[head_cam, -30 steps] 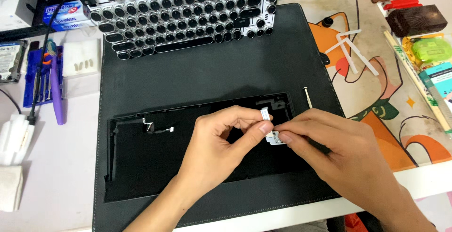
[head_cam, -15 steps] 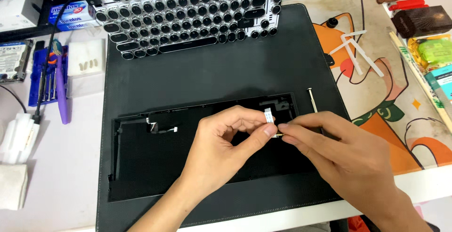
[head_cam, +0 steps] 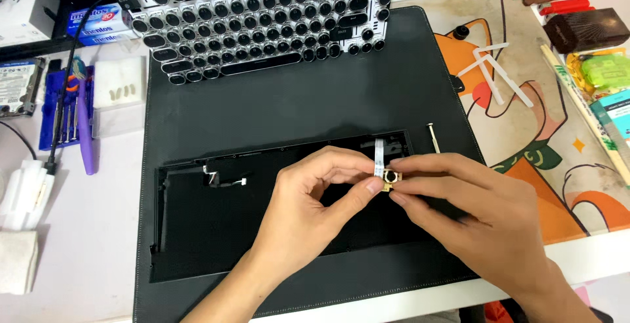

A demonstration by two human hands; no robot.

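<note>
Both hands pinched one small part: left hand (head_cam: 308,208) and right hand (head_cam: 469,215) closed their fingertips on a tiny gold-coloured component (head_cam: 390,179) with a dark centre, a white ribbon cable (head_cam: 378,159) rising from it. Directly beneath the grip lay the black keyboard case (head_cam: 216,231); a loose screw (head_cam: 434,137) sat just beyond the right hand.

Far left corner: white cardboard box (head_cam: 23,11). Just right of it, flat blue-and-white printed sweets pack (head_cam: 98,21) behind the keyboard's left end. Left edge: bare hard drive with white label (head_cam: 16,87). Right edge: green wrapped packet (head_cam: 605,70), teal printed box (head_cam: 615,110) nearer.
</note>
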